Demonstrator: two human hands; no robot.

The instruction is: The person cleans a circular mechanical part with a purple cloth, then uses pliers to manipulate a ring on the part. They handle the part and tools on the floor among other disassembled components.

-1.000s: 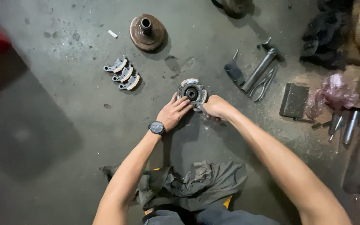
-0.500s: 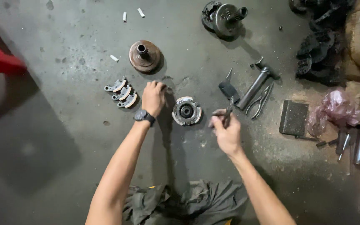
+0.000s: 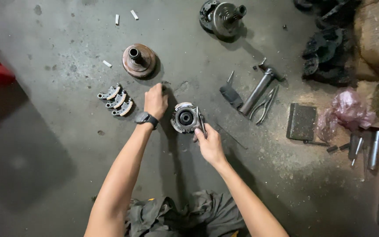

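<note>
A round metal clutch part (image 3: 184, 117) with a dark centre hole lies on the grey concrete floor (image 3: 58, 145). My right hand (image 3: 209, 143) is closed on a small pair of pliers (image 3: 201, 123), whose tip rests at the part's right edge. My left hand (image 3: 156, 101), with a black watch at the wrist, is curled into a fist on the floor just left of the part; whether it holds something small is hidden. Three curved clutch shoes (image 3: 115, 99) lie to the left of that hand.
A rusty bell-shaped hub (image 3: 138, 60) and a pulley assembly (image 3: 221, 16) sit farther away. A hammer (image 3: 256, 91), pliers (image 3: 264, 104), a dark block (image 3: 301, 121), a pink bag (image 3: 346, 109) and sockets (image 3: 365, 149) lie right. A grey rag (image 3: 176, 215) lies near me.
My right hand has brought the pliers from the right up against the round part's edge. My left hand stays fisted on the floor left of the part. The view shifted slightly.
</note>
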